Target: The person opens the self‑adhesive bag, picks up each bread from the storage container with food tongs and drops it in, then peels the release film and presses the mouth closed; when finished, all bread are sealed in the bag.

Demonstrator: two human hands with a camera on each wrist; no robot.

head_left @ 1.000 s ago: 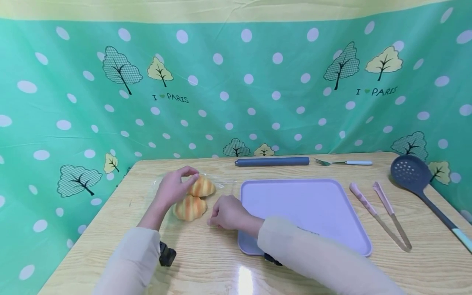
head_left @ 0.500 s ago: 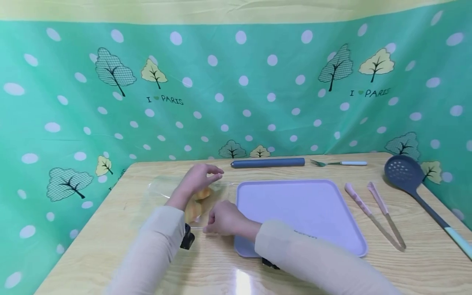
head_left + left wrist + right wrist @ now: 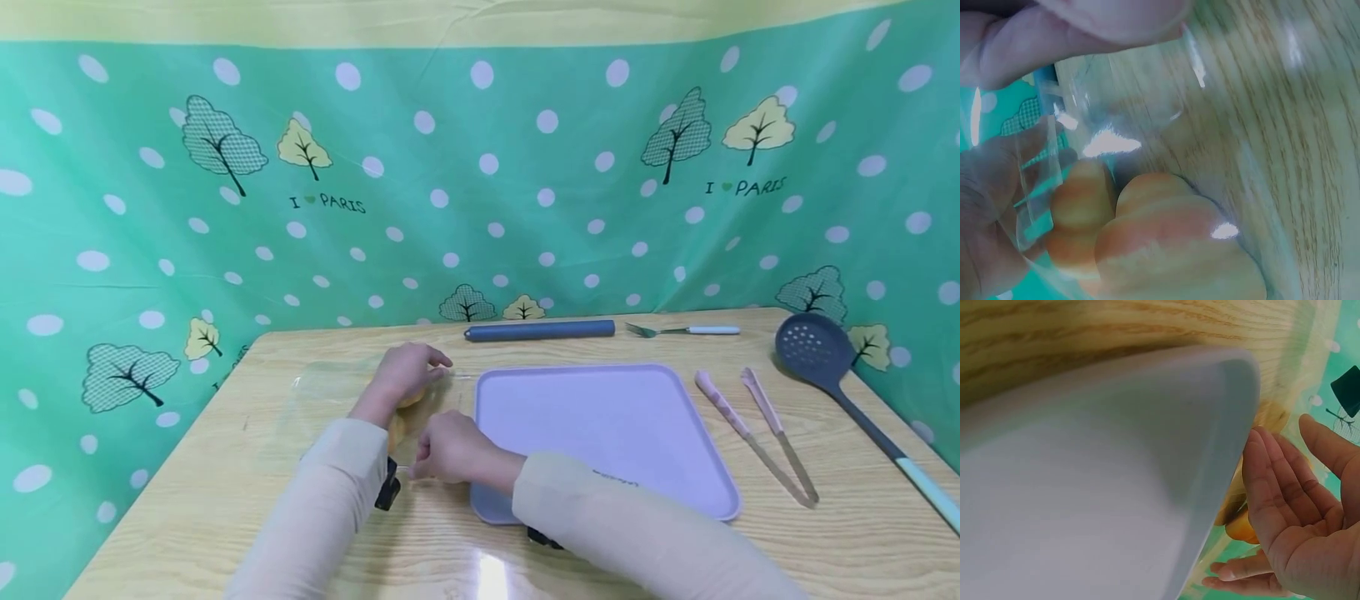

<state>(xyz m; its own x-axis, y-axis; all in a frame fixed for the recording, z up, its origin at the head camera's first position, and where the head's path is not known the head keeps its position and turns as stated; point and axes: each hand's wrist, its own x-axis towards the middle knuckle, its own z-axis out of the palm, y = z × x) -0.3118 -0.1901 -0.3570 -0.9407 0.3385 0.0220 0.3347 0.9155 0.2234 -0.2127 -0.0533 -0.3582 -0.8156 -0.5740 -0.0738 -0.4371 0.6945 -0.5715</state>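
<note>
Two croissant-shaped breads (image 3: 407,397) (image 3: 1166,250) lie under clear film of a bag (image 3: 311,404), partly hidden by my left arm. My left hand (image 3: 403,372) (image 3: 988,206) is over the far side of the bag, its fingers loosely bent, film folds in front of them in the left wrist view; contact is hard to make out. By the bag's near edge is my right hand (image 3: 453,448) (image 3: 1310,512), with fingertips pointing down, near the film. The right wrist view shows its fingers together and its thumb apart, no pinch visible.
A lilac tray (image 3: 600,417) stands right of my right hand, under my right forearm. Behind it lie a dark blue rod (image 3: 540,331) and a fork (image 3: 686,331). Tongs (image 3: 757,437) and a slotted ladle (image 3: 813,346) are at the right. A green curtain (image 3: 420,167) hangs behind.
My left hand has moved right, across the breads. My right hand has shifted slightly nearer to me. The breads, plainly visible before, are now mostly behind my left arm and film. The head view has shifted slightly.
</note>
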